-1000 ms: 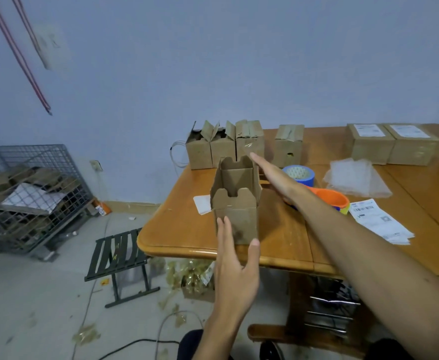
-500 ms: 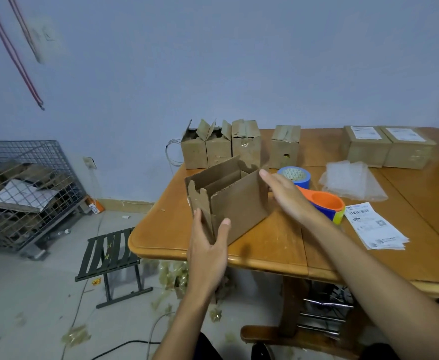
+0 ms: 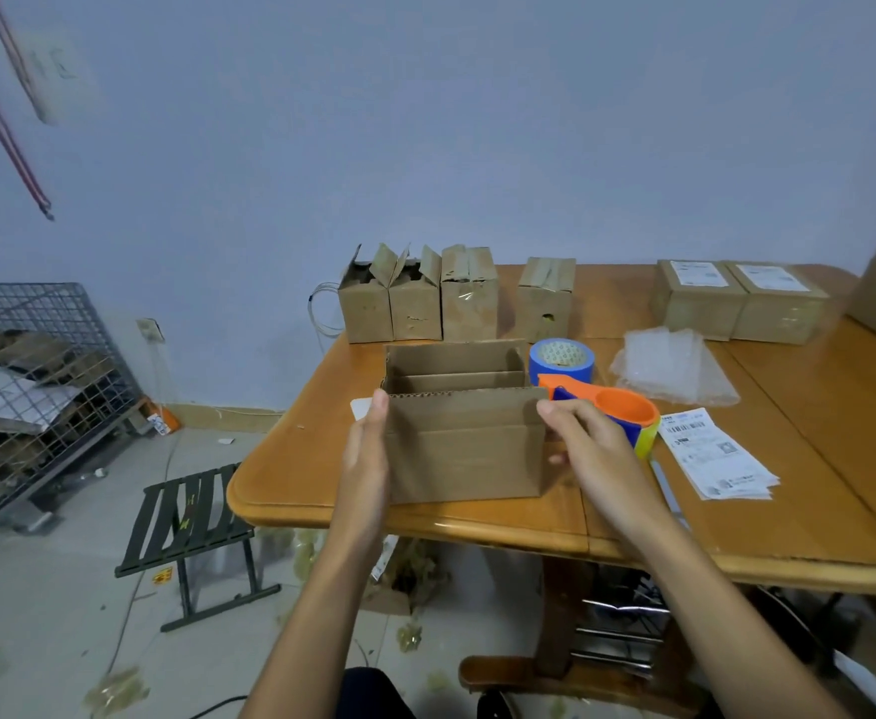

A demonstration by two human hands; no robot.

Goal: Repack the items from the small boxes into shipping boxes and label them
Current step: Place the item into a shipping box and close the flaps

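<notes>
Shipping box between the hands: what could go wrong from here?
The shipping box sits near the front edge of the table, with the left hand and right hand only pressing its sides; it might slide off or buckle. The tape dispenser lies just beyond the right hand, so a careless move could knock it toward the labels.

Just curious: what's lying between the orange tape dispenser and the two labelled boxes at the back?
A heap of clear plastic bags on the table; the head view shows it.
</notes>
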